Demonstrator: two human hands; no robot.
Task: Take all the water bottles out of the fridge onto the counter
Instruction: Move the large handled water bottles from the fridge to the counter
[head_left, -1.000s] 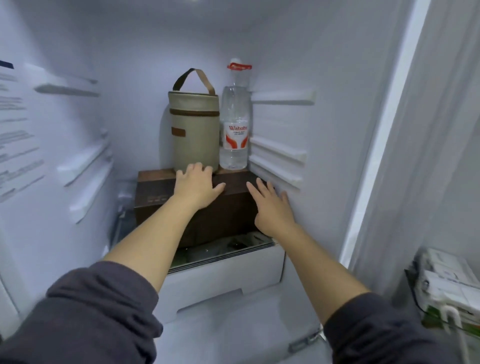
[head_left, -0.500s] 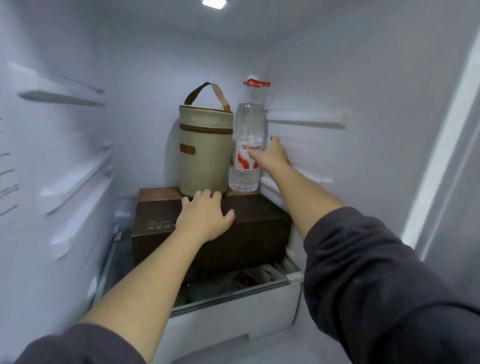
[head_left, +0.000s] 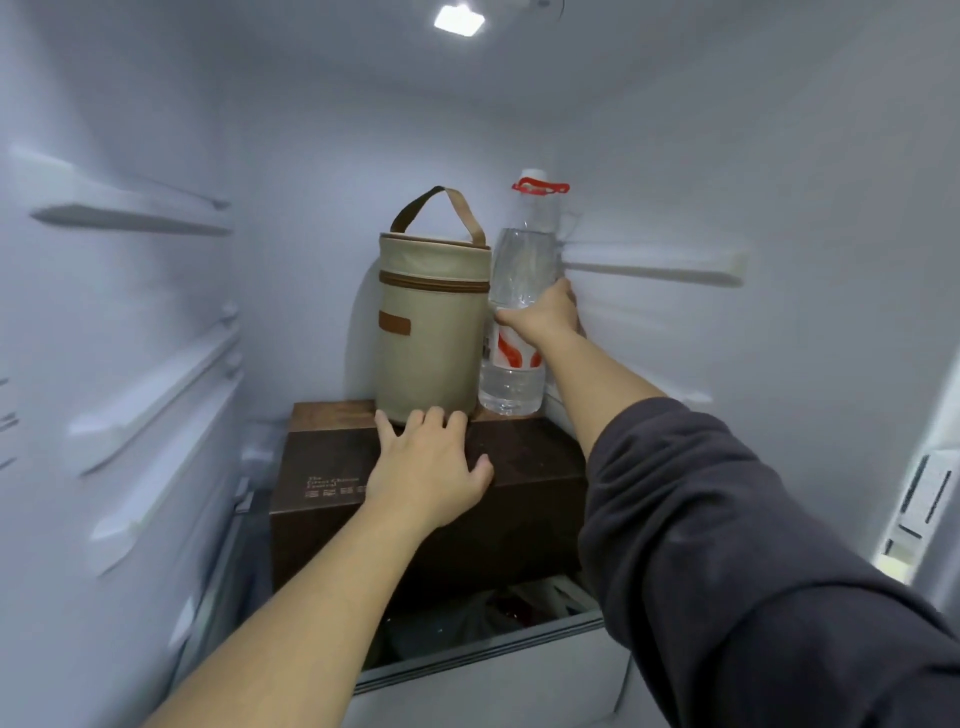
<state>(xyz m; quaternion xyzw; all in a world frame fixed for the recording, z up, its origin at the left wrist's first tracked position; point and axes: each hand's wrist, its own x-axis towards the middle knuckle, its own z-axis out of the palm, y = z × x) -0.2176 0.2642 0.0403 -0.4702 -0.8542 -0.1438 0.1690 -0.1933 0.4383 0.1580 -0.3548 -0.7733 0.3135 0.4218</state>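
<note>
One clear water bottle (head_left: 519, 260) with a white cap, a red ring handle and a red-and-white label stands upright at the back right of the fridge, on a dark brown box (head_left: 524, 467). My right hand (head_left: 545, 314) grips the bottle around its middle, thumb across the front. My left hand (head_left: 428, 465) rests flat on the top front edge of the brown box, fingers spread, holding nothing.
A beige cylindrical bag (head_left: 431, 327) with a brown strap handle stands on the box, touching the bottle's left side. White shelf rails (head_left: 654, 265) line the fridge walls. A drawer (head_left: 493, 654) with dark contents sits under the box.
My right hand rose from the box's right end to the bottle and closed around its middle. My left hand stayed on the box. The view moved closer into the fridge.
</note>
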